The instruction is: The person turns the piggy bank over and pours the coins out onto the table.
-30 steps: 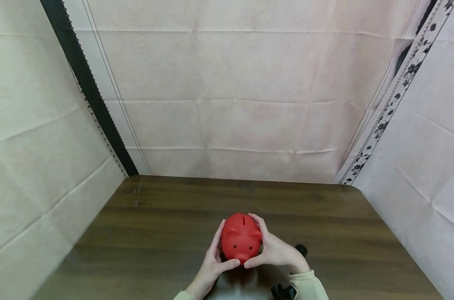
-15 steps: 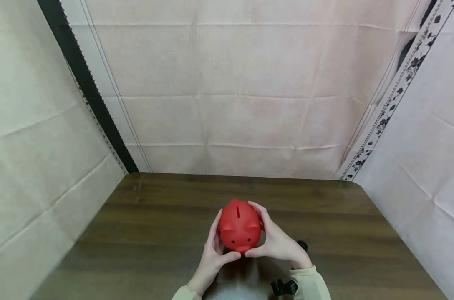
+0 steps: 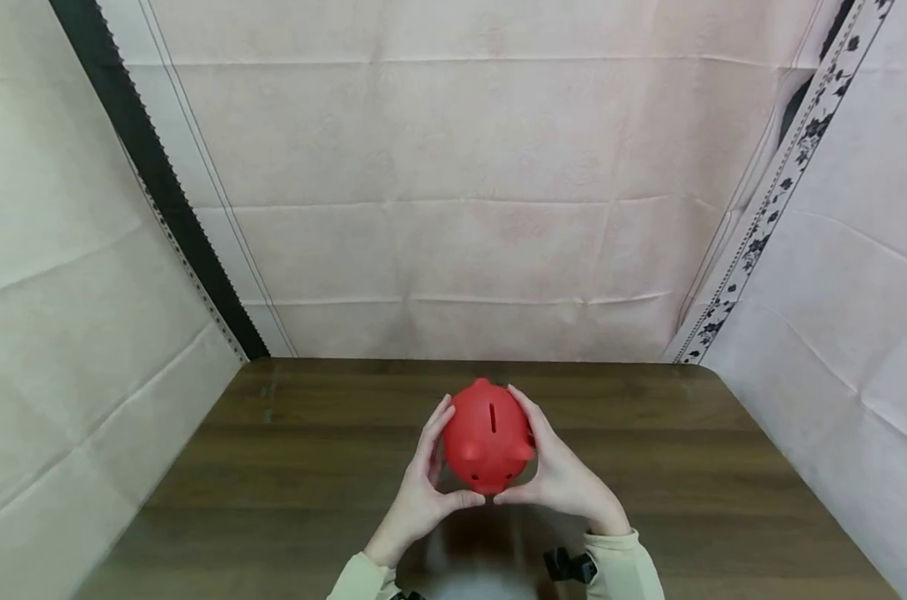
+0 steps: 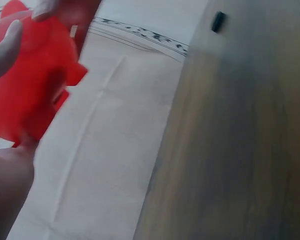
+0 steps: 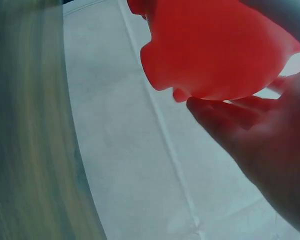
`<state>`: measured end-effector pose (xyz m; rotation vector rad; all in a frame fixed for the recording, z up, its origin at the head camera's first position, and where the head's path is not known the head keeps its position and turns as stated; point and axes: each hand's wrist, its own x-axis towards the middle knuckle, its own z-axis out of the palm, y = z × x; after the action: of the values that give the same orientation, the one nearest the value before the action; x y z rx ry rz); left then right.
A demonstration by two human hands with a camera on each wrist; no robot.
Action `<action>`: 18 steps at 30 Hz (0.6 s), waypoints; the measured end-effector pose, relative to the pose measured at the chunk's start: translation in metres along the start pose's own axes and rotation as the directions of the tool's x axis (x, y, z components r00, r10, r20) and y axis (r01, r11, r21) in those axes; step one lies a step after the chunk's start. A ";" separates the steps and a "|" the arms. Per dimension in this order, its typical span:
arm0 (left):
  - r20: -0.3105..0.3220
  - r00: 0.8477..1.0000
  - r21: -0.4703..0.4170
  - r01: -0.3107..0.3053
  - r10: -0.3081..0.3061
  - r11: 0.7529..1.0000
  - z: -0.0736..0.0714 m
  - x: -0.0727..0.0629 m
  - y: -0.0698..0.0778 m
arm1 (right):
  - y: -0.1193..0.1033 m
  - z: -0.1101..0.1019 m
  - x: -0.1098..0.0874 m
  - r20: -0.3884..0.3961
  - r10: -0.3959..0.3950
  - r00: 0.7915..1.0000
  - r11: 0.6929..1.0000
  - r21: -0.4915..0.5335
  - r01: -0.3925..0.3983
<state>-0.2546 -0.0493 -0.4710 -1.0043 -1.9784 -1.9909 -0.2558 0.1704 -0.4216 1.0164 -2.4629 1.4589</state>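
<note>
A round red piggy bank is held up over the table between both hands, its coin slot on top and its snout tilted down toward me. My left hand grips its left side and my right hand its right, with both thumbs meeting near the snout. Close up in the left wrist view, the piggy bank has its stubby feet pointing toward the table, apart from it. From the right wrist camera, the fingers of the right hand curve under the red body. Fingers behind the bank are partly hidden.
The dark brown wooden table lies below the hands. Pale cloth walls enclose it at the back and both sides. A small dark object shows against the table in the left wrist view. Black straps sit at the wrists.
Both hands have raised the piggy bank and carried it farther from me, higher in the head view. It has tipped so that its face points lower and more of its top shows.
</note>
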 end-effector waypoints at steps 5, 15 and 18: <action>-0.009 0.995 0.038 -0.103 0.104 0.994 -0.002 -0.002 0.000 | 0.001 0.003 0.002 0.001 -0.125 0.992 0.992 0.019 0.125; -0.018 0.991 0.048 -0.131 0.132 0.990 -0.006 0.005 -0.007 | 0.003 0.006 0.010 -0.030 -0.210 0.977 0.976 -0.058 0.208; -0.024 0.994 -0.003 -0.111 0.111 0.994 -0.008 0.005 -0.011 | 0.003 0.005 0.011 -0.020 -0.153 0.988 0.985 -0.083 0.151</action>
<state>-0.2674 -0.0534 -0.4768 -1.0614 -1.8637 -1.9411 -0.2650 0.1622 -0.4224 1.1337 -2.3477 1.3063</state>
